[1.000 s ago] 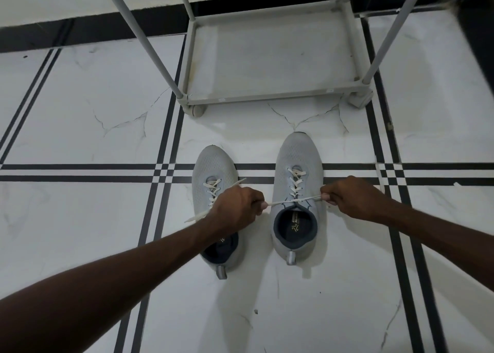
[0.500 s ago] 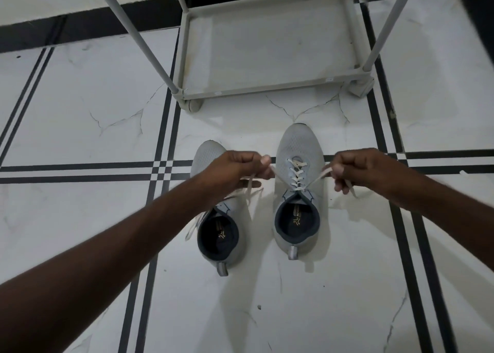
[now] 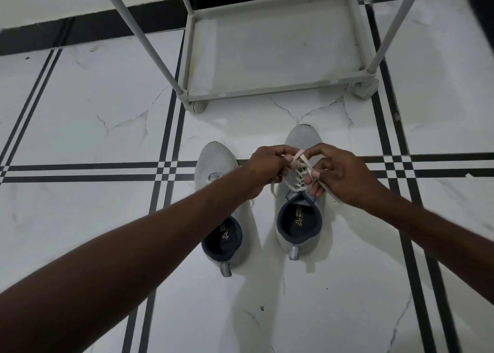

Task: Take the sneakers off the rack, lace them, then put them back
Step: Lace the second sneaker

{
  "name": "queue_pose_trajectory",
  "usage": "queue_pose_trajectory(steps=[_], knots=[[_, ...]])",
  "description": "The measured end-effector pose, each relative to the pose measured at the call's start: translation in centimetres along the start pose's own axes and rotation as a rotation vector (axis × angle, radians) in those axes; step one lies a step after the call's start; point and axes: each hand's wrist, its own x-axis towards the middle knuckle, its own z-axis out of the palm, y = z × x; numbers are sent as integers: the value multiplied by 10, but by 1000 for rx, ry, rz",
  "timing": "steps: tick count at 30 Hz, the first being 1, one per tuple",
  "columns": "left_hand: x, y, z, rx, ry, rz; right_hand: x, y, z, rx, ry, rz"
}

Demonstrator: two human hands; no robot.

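Two grey sneakers stand side by side on the white tiled floor, toes pointing toward the rack. The left sneaker (image 3: 216, 163) is partly covered by my left forearm. Above the right sneaker (image 3: 302, 139), both hands meet over its cream lace (image 3: 299, 156). My left hand (image 3: 267, 165) pinches one lace end, my right hand (image 3: 339, 173) pinches the other, and the two ends cross between my fingertips. A loose lace tail hangs down beside the right sneaker's left side.
The grey metal shoe rack (image 3: 270, 91) stands just beyond the sneakers, its lowest shelf bare and its slanted poles rising out of view. Black stripe lines cross the floor tiles. A dark skirting runs along the far wall.
My hands have come together from a wide pull to either side and now cross the lace ends over the right sneaker. The camera has shifted slightly closer.
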Motion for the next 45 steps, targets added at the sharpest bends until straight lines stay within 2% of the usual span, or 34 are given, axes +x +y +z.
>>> queue_pose_trajectory(steps=[4, 7, 12, 14, 19, 23, 27, 30, 32, 35, 37, 40, 45], knots=[[-1, 0, -1, -114, -144, -35, -1, 1, 5, -95, -5, -35], [-1, -4, 0, -210, -171, -65, 1, -1, 7, -141, 0, -68], [-3, -5, -4, -264, -296, -94, 6, -1, 2, -87, -14, -26], [-5, -5, -3, -213, -342, -104, 8, 0, 2, -81, -37, -19], [-6, -8, 2, -77, -216, -65, 12, 8, -2, 73, -95, 83], [-7, -7, -4, -7, -230, 21, 19, 19, -14, 183, -148, 133], [-11, 6, -11, 408, -182, 272, 25, 21, -13, 258, -174, 198], [-15, 7, -1, 809, 3, 551, 29, 20, -9, 340, -165, 350], [-18, 2, 8, 928, 128, 681, 29, 18, -8, 352, -199, 421], [-19, -10, 16, 1007, 253, 784, 28, 13, -9, 290, -322, 416], [-20, -15, 20, 992, 306, 810, 27, 9, -13, 239, -335, 357], [-22, -17, 21, 901, 331, 797, 23, 5, -19, 108, -221, 263], [-34, -30, 6, 736, 325, 580, 17, 14, -20, -432, 88, 29]])
